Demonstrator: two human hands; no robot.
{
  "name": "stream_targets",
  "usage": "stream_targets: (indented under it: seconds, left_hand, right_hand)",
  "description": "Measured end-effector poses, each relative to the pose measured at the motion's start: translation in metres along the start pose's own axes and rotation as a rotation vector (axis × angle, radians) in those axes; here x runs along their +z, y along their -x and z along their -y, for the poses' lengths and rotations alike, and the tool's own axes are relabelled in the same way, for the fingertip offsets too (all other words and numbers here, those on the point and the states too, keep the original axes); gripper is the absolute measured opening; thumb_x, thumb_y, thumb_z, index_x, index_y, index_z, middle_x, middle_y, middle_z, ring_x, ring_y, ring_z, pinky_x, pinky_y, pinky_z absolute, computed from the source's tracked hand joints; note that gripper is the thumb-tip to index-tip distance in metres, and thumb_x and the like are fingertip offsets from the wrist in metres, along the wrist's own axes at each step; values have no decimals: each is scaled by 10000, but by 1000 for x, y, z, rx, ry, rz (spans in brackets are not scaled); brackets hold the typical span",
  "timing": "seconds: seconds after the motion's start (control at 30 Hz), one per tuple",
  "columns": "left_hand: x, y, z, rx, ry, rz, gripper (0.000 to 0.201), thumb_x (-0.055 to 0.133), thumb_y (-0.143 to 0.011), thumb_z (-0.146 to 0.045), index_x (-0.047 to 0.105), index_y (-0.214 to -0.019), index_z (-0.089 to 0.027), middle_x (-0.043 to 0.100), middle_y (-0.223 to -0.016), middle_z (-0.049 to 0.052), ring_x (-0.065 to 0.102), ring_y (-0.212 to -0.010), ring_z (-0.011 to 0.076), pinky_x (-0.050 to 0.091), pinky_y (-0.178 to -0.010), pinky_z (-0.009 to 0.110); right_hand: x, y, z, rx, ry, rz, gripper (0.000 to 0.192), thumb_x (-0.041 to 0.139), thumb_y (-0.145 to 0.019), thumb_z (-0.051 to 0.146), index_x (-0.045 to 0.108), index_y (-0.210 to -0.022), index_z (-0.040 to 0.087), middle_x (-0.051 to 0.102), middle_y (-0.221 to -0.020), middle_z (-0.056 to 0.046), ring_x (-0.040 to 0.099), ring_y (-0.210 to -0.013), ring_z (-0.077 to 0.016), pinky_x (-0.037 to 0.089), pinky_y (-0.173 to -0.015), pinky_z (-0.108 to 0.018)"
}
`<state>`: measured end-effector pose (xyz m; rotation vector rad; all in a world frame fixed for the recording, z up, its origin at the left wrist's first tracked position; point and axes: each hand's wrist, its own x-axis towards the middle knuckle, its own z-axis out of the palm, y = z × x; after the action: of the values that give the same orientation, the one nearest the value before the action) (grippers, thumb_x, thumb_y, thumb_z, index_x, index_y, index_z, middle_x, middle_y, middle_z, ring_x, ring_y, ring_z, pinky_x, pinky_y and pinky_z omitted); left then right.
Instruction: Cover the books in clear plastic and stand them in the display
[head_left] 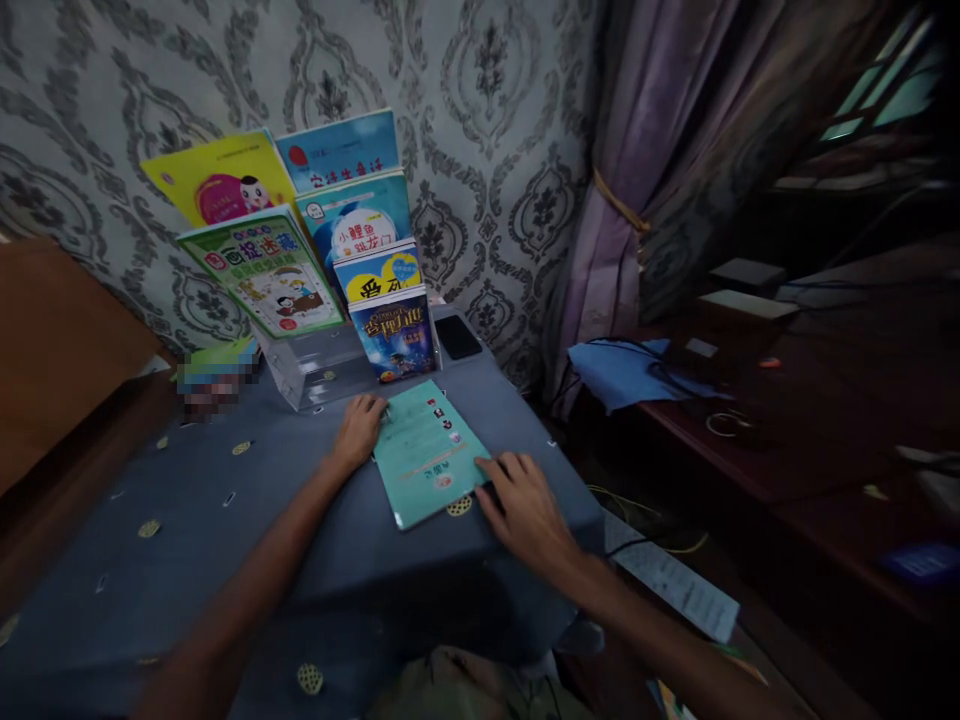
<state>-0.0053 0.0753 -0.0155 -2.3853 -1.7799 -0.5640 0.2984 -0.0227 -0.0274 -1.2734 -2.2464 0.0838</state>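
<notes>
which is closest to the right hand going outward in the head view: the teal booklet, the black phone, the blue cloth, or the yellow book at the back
From the right hand:
1. Teal booklet, under its fingertips, on the table.
2. Black phone, farther back, beside the clear stand.
3. Blue cloth, off to the right on the dark wooden surface; close to the phone's range, hard to call.
4. Yellow book, back left, top of the stand.

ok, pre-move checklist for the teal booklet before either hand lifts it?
1. Left hand on booklet far-left corner: ok, fingers touching its edge.
2. Right hand on near-right corner: ok, fingers resting on it.
3. Booklet flat on tablecloth: ok, closed, lying flat.
4. Firm grip under the booklet: cannot tell, both hands lie on top.
5. Room between booklet and acrylic stand: not ok, its far edge is close to the front dark blue book.
6. Phone out of the way: ok, behind the stand's right side.
</notes>
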Motion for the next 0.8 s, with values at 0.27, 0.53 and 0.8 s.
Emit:
stream_targets:
  seconds: [0.27, 0.53, 0.8]
  left_hand:
    - [8, -4, 27, -30, 78, -63, 271, 420, -985, -158, 656, -1115, -188, 644, -1062, 90, 590, -1031, 243, 496, -953, 392]
    - [11, 3, 23, -64, 136, -103, 259, 440, -988, -187, 663, -1119, -205, 641, -1045, 79, 587, -1018, 239, 496, -944, 388]
    - [9, 2, 17, -125, -12, -60, 269, 405, -981, -156, 651, -1080, -202, 617, -1018, 96, 557, -984, 267, 474, -917, 407]
  right_hand:
    - [-2, -5, 8, -69, -100, 116, 297, 505, -995, 237, 650, -1248, 180, 651, -1029, -110, 587, -959, -276, 506, -854, -420]
    - [16, -65, -16, -103, -156, 205, 373, 476, -1009, 281, 627, -1333, 173, 609, -1335, -156, 573, -1193, -306, 500, -1016, -474]
    - [60, -85, -31, -131, -228, 166, 457, 379, -1024, 244, 551, -1445, 195, 521, -1440, -188, 506, -1287, -317, 477, -1076, -550]
